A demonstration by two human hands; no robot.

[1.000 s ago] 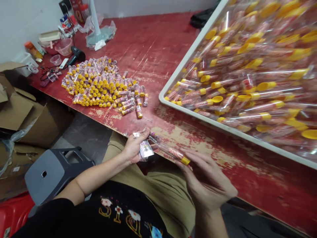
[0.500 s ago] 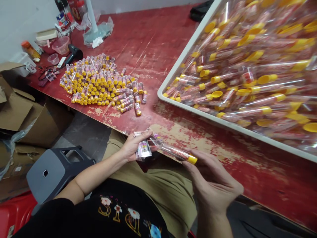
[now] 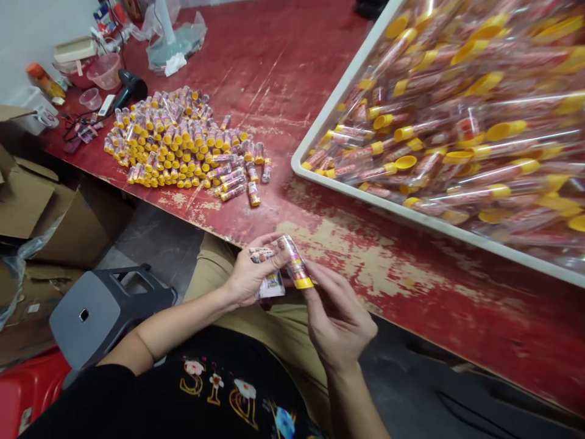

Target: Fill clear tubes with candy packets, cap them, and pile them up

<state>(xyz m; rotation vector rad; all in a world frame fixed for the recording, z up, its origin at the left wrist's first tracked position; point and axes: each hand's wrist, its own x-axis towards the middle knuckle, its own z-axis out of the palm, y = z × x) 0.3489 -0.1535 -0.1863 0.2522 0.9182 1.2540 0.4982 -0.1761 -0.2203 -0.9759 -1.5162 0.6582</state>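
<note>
My left hand [image 3: 247, 275] is closed around a small stack of printed clear plastic sleeves [image 3: 272, 288], above my lap at the table's front edge. Its thumb and fingers also touch the upper part of a short clear tube [image 3: 296, 266] with a yellow cap. A printed sleeve appears to be around this tube, which tilts with the cap toward me. My right hand [image 3: 340, 317] pinches the tube near its cap between thumb and fingers. Beyond my hands, a pile of similar yellow-capped tubes [image 3: 183, 137] lies on the red table [image 3: 256, 67].
A white-rimmed tray [image 3: 388, 213] heaped with yellow-capped tubes covers the table's right side. At the far left are a hair dryer [image 3: 130, 88], a pink bowl [image 3: 104, 70] and cables. A grey stool [image 3: 98, 317] and cardboard boxes [image 3: 31, 207] stand left of the table.
My right hand has moved left toward my left hand, bringing the tube with it. The tube now sits within a printed sleeve at my left fingers. The view has shifted slightly.
</note>
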